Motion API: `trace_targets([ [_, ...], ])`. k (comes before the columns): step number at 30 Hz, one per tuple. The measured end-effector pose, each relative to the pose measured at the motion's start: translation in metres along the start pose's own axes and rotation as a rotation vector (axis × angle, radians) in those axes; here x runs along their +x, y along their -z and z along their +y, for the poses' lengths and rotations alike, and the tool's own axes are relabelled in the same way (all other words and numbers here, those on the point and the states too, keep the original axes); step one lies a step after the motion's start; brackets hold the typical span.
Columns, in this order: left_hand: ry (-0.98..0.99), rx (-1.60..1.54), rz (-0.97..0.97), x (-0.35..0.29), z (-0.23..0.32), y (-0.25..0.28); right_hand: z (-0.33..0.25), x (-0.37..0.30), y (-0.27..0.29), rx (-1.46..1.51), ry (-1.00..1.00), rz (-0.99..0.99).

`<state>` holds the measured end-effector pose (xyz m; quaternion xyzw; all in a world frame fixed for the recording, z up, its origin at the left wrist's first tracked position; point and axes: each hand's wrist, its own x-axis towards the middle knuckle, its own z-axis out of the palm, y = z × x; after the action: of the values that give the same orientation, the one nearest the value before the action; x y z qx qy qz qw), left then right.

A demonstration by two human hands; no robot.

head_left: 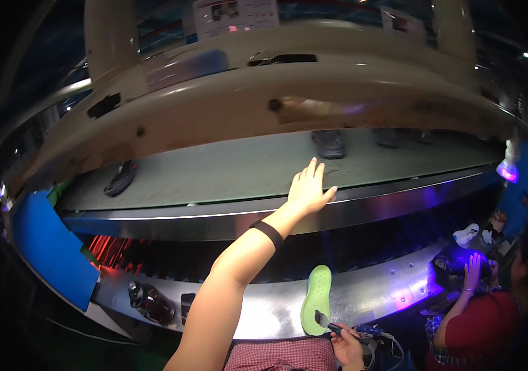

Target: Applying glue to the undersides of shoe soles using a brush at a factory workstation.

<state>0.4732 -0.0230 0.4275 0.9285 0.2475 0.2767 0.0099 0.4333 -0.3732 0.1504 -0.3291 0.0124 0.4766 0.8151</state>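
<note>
My left hand (309, 190) is stretched out over the front edge of the green conveyor belt (227, 167), fingers apart and nothing in them. Just beyond its fingertips, a dark shoe (329, 144) lies on the belt. My right hand (347, 347), low in the picture, is closed round the dark handle of a flat brush (322, 318). The brush's bristles rest on the heel end of a light green shoe sole (318, 287), which lies lengthwise on the metal ledge in front of me.
Another dark shoe (120, 179) sits on the belt's left. A dark bottle (151, 302) stands on the metal ledge (264, 312). Heaters glow red (112, 250) below the belt at left. At right, a person in red (480, 328) handles a dark object (452, 264). A beige hood (214, 117) overhangs the belt.
</note>
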Motion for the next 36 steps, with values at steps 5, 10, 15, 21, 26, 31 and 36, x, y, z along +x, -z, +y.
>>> trace_targets([
  [5,-0.042,0.147,-0.128,0.033,0.017,-0.008,-0.001,-0.004,-0.022,-0.339,0.032,0.048],
  [10,-0.251,0.415,-0.263,0.059,0.012,0.005,-0.012,-0.014,-0.032,-0.642,0.169,-0.008],
  [15,-0.241,0.528,-0.323,0.088,0.003,-0.003,-0.011,-0.014,-0.021,-0.410,-0.009,0.033],
  [21,-0.358,0.627,-0.408,0.086,-0.006,-0.029,0.001,-0.001,0.006,-0.239,-0.024,-0.154],
  [26,-0.307,0.510,-0.349,0.095,-0.010,-0.015,-0.001,-0.001,0.014,-0.146,-0.240,-0.069],
  [31,-0.133,0.467,-0.439,0.098,-0.013,-0.012,-0.005,-0.017,0.001,-0.213,-0.151,-0.023],
  [36,-0.068,0.524,-0.389,0.093,-0.008,-0.015,0.003,-0.023,-0.017,-0.233,-0.060,0.081],
])
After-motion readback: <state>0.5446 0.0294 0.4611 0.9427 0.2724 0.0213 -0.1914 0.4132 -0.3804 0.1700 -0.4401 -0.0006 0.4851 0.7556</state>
